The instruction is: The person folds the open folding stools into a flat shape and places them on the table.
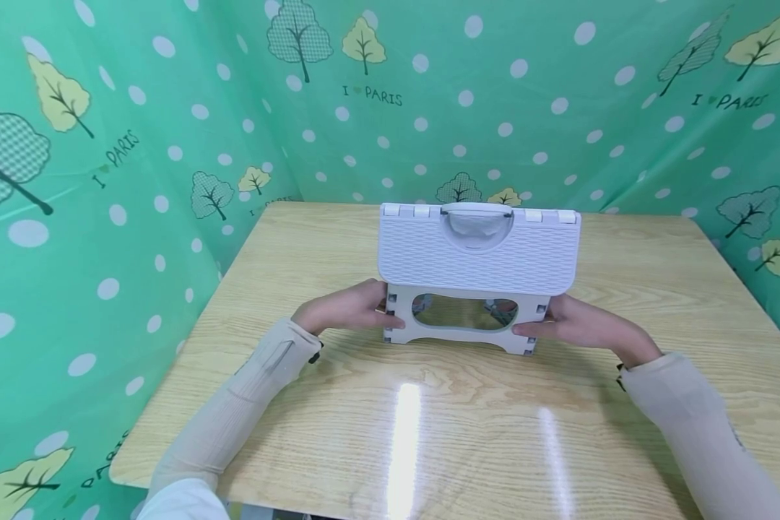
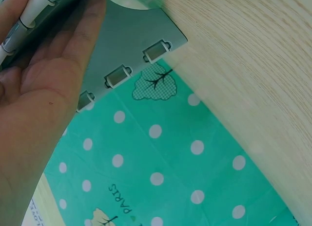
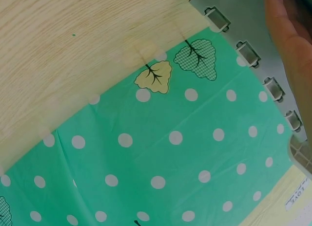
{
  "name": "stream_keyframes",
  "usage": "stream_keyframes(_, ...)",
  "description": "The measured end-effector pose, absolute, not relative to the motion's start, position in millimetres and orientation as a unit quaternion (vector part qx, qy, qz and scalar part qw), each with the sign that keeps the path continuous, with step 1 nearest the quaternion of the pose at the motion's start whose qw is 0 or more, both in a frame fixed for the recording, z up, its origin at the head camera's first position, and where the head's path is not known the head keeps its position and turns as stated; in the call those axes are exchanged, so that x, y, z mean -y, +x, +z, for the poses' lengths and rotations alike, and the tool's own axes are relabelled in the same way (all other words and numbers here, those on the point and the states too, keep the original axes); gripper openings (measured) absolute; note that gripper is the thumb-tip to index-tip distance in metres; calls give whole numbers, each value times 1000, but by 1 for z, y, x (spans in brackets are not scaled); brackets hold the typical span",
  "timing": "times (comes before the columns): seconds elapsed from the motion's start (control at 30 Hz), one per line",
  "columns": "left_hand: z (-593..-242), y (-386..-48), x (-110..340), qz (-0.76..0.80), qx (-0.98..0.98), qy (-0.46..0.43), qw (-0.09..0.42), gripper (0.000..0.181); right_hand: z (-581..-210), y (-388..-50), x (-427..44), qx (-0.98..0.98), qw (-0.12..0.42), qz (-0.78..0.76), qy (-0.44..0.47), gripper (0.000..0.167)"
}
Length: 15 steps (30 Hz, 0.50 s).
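L hand & R hand apart, thumbs inwd, arms fwd

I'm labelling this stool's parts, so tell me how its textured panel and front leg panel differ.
The textured panel bears a ridged pattern; the front leg panel looks smooth. The textured panel has a half-round recess by its top edge; the front leg panel, a wide rounded opening. The textured panel looks wider than the front leg panel. Both are pale.

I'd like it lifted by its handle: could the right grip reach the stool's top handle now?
Likely yes: nothing covers the top handle, but the right grip would first release the stool.
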<state>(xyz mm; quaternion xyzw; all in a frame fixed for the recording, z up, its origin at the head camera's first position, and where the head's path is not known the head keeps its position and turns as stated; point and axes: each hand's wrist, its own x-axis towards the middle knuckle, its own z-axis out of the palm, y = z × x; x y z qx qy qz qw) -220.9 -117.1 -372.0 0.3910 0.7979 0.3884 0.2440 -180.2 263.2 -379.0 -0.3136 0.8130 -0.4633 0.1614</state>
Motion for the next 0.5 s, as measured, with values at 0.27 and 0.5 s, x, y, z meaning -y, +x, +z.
stream_keyframes(0.27, -372, -221, 118, 390, -797, 392, 244, 71, -381, -180, -263, -812, 164, -465, -313, 87)
stream_keyframes(0.5, -372, -221, 118, 387, -801, 390, 239, 70, -380, -179, -262, -812, 159, -464, -315, 89)
